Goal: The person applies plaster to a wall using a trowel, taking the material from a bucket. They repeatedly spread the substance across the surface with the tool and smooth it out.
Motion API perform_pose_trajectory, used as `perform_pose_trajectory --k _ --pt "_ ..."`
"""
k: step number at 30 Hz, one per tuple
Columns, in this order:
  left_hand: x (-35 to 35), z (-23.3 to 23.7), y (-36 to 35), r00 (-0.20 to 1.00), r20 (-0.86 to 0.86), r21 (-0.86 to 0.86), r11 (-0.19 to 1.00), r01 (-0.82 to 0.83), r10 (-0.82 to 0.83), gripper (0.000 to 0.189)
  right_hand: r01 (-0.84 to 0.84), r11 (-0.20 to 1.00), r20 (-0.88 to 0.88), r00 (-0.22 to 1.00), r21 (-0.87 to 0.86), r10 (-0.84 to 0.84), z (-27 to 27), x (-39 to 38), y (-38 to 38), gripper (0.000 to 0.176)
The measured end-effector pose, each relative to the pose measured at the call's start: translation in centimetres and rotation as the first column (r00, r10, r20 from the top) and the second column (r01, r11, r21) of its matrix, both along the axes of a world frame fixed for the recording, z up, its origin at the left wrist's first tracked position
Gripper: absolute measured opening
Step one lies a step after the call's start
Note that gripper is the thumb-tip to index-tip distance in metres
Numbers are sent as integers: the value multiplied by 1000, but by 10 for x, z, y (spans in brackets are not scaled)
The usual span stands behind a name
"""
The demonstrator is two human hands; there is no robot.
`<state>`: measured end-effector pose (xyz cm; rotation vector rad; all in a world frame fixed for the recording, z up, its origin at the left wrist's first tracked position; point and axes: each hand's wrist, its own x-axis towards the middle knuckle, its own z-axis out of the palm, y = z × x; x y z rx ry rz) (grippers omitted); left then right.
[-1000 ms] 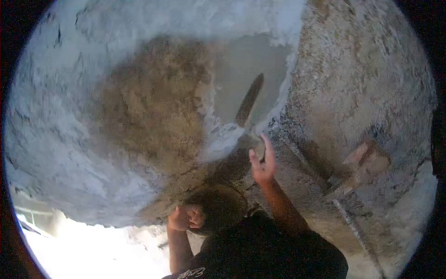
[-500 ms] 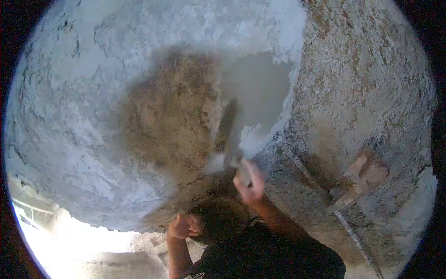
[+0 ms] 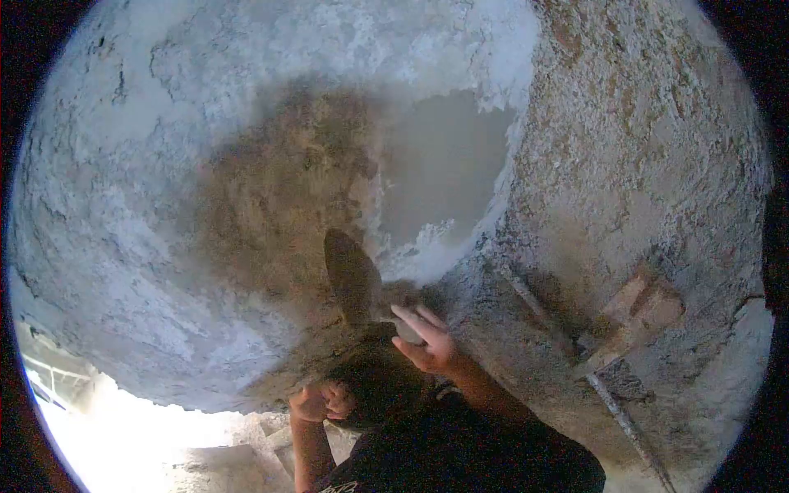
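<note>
My right hand (image 3: 429, 343) is closed around the pale handle of a trowel (image 3: 352, 275), its fingers fairly straight. The dark, leaf-shaped blade points up and left, over the lower part of a bare brown patch (image 3: 288, 189) in the wall. To the right of that patch lies an area of smooth grey plaster (image 3: 448, 164) with a white, ragged border. Low in the view, my left hand (image 3: 320, 401) is curled at the rim of a dark, round, bowl-like container (image 3: 378, 382). What is inside the container is too dark to make out.
Rough whitish plaster (image 3: 123, 205) covers the curved wall on the left; coarser brown-grey surface (image 3: 641, 148) is at right. A long thin pole (image 3: 629, 427) slants at lower right beside a reddish-brown block-like piece (image 3: 637, 316). Bright light (image 3: 123, 435) enters at lower left.
The trowel has moved left and down from the edge of the smooth plaster, its blade turning to tilt left. My right hand has dropped with it. My left hand stays at the container.
</note>
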<state>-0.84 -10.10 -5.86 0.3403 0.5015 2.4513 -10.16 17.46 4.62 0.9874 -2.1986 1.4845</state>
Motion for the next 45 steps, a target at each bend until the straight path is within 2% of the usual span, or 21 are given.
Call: perform_pose_trajectory --k 2,3,4,7,11,13,17,19,20,23,24,25,27,28,30,35,39,41,42,43,45 --pt "0 -11 -6 996 70 203 978 43 -58 75 85 996 66 994 -13 -84 -2 2 7 45" --pt "1 11 1 999 -18 36 999 34 -34 70 161 987 127 979 -18 -157 0 1 9 45" --pt "0 24 5 994 -110 -130 992 9 -23 66 187 969 19 982 -160 -186 -1 -5 10 46" --pt "-5 27 8 991 -118 -104 993 53 -65 65 348 885 67 936 -309 -345 10 -21 22 46" --pt "-11 24 8 962 -232 -61 989 133 -144 68 418 835 -1 894 -357 -448 21 -44 31 46" --pt "-8 13 -1 993 -87 -65 995 76 -82 68 410 891 -44 904 -195 -425 26 -43 31 45" --pt "-12 10 -10 988 -66 -157 979 128 -140 65 353 928 -160 916 -118 -369 11 -29 19 46" --pt "-16 1 -11 985 -79 -86 986 145 -152 71 129 991 32 991 37 -130 8 -15 15 47" --pt "-17 -2 -13 983 -85 -71 985 154 -160 71 94 995 -36 995 -20 -95 7 -13 12 46" --pt "-20 -4 -15 980 -85 -55 982 178 -182 71 83 993 -1 997 -87 -83 -6 -17 14 47" --pt "-20 -4 -15 979 -86 -56 982 180 -184 71 139 981 28 990 -133 -137 9 -14 18 47" --pt "-20 -4 -15 978 -84 -53 981 187 -191 70 247 955 -117 957 -162 -267 12 -23 21 48" --pt "-21 -6 -15 976 -84 -46 980 196 -199 70 434 880 -116 880 -193 -460 28 -33 32 46" --pt "-20 -6 -15 976 -85 -42 979 199 -202 70 432 882 -119 881 -191 -457 27 -44 39 46" --pt "-19 -8 -17 976 -87 -36 979 198 -201 70 504 753 93 851 -423 -517 16 -69 50 47" --pt "-18 -10 -19 975 -88 -42 979 201 -204 71 468 771 173 882 -432 -438 34 -79 57 50" --pt "-21 -5 -20 968 -122 -132 970 203 -219 73 428 832 18 892 -353 -452 41 -63 39 48" --pt "-22 -2 -16 966 -132 -145 968 204 -224 73 301 900 -59 940 -315 -335 39 -55 29 49" --pt "-21 4 -11 971 -119 -130 973 190 -206 68 313 921 -138 927 -231 -349 43 -49 25 50" --pt "-19 6 -9 977 -104 -116 977 176 -188 63 317 919 -133 926 -233 -353 44 -42 20 50" --pt "-20 -6 -16 978 -74 -95 978 188 -195 68 144 976 -57 986 -165 -155 46 -30 12 50"
